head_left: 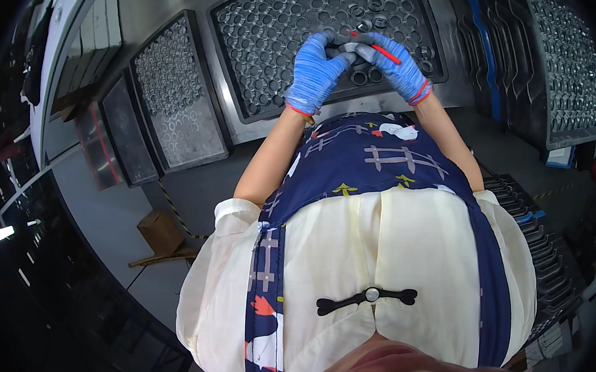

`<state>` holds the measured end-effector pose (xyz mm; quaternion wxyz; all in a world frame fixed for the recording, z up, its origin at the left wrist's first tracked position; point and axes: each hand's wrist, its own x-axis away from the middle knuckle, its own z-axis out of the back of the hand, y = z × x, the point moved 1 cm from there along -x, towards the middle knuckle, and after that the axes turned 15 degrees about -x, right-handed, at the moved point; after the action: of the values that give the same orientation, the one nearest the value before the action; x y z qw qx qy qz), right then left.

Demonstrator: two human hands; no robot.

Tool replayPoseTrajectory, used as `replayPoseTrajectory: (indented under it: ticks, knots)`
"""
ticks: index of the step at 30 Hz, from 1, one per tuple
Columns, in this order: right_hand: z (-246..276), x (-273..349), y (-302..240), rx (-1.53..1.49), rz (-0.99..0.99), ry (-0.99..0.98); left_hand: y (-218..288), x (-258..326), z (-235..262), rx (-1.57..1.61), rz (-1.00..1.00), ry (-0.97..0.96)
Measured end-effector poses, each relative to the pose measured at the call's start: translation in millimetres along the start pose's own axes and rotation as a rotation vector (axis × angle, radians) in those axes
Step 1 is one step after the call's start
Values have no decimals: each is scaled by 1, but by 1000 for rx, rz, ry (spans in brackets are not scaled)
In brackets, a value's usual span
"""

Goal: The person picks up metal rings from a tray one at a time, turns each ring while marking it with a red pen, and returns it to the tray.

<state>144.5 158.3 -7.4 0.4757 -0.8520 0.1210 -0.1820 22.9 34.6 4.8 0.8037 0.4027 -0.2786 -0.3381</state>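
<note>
My left hand (314, 75), in a blue glove with grey fingertips, is closed above a large black tray (331, 100). Its fingers meet those of my right hand (404, 72); any piece pinched between the fingertips is hidden by the gloves. My right hand, gloved alike, is closed on a thin red pen-like tool (386, 54), which slants across its fingers. Beneath and beyond both hands, the tray carries many metal rings (273, 42), mostly lying flat. A few shinier rings (364, 26) sit tilted just past my right hand.
To the left, a smaller tray (200, 148) of rings lies beside another dark tray (130, 136). Stacked black trays (490, 54) stand at the right, near an upper tray of rings (575, 74). A cardboard box (160, 232) is on the lower left.
</note>
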Motion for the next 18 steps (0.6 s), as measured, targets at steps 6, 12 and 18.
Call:
replayPoseTrajectory:
  ticks: [6,12,18]
  knots:
    - [-4,3,-9,396,195,-13,41,12,6,-348,-404,218]
    - [-5,12,-22,-276,-98,-65,39,10,11,315,-34,-67]
    - [-12,17,-25,-123,56,-13,41,12,12,-109,-322,93]
